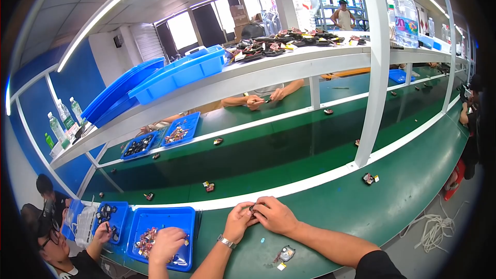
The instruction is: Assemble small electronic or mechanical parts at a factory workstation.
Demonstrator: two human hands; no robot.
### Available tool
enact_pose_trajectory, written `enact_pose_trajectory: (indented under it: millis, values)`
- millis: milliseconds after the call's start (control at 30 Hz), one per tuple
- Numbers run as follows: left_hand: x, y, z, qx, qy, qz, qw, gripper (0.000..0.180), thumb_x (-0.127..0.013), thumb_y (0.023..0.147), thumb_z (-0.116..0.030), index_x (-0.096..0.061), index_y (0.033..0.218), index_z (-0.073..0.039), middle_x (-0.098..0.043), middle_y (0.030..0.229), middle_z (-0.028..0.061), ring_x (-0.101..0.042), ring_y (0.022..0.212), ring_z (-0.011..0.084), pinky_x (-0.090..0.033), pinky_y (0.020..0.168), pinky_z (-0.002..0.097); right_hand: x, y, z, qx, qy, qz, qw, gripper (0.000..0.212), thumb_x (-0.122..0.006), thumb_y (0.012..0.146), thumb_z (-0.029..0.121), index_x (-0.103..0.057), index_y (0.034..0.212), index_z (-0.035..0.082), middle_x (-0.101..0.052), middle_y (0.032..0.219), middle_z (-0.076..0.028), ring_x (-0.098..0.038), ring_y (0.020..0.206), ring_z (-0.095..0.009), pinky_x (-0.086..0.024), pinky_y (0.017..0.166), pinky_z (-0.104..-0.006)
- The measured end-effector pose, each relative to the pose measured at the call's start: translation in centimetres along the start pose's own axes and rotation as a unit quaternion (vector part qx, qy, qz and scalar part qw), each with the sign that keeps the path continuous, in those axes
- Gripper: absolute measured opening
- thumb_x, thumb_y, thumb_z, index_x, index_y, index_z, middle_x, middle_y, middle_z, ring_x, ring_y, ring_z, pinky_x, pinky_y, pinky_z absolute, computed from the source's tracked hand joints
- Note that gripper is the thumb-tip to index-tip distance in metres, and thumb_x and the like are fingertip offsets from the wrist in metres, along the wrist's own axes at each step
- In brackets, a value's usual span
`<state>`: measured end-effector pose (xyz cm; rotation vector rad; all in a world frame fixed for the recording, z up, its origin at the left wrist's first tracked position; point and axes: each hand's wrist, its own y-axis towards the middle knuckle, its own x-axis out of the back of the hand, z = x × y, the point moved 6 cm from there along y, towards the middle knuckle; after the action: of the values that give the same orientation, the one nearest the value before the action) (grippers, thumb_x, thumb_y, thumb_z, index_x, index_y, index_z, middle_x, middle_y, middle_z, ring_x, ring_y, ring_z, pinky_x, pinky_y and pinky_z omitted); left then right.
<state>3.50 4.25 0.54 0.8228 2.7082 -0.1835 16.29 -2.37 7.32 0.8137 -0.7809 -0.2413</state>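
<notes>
My left hand (pixel 237 221), with a metal-banded watch on the wrist, and my right hand (pixel 276 215) meet over the green work surface. Between their fingertips they pinch a small dark part (pixel 252 208), mostly covered by the fingers. Just below my right forearm lies a small electronic piece with a clear and dark body (pixel 285 253) and a yellow tag. A tiny light-blue scrap (pixel 262 240) lies between that piece and my hands. To the left, another person's hand (pixel 168 244) reaches over a blue tray (pixel 194 222) that holds many small reddish parts.
A white rail (pixel 289 189) divides my surface from a green belt (pixel 258 160) carrying several small assemblies. One assembly (pixel 369 178) lies to my right by a white post (pixel 376 88). Overhead, a shelf (pixel 248 75) bears blue trays and heaped dark parts. Co-workers sit at left and opposite.
</notes>
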Motion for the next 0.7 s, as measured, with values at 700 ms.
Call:
enact_pose_trajectory:
  millis: [700]
  values:
    - [-0.15, 0.00, 0.10, -0.018, 0.051, -0.042, 0.998, 0.022, -0.053, 0.095, -0.003, -0.053, 0.117, 0.000, -0.066, 0.102, 0.0099, -0.066, 0.091, 0.0166, -0.058, 0.077, 0.0324, -0.37, -0.56, 0.11, -0.016, 0.036, -0.003, 0.999, 0.017, -0.067, 0.077, 0.006, -0.060, 0.092, 0.002, -0.057, 0.099, -0.009, -0.058, 0.089, -0.027, -0.051, 0.076, -0.0361]
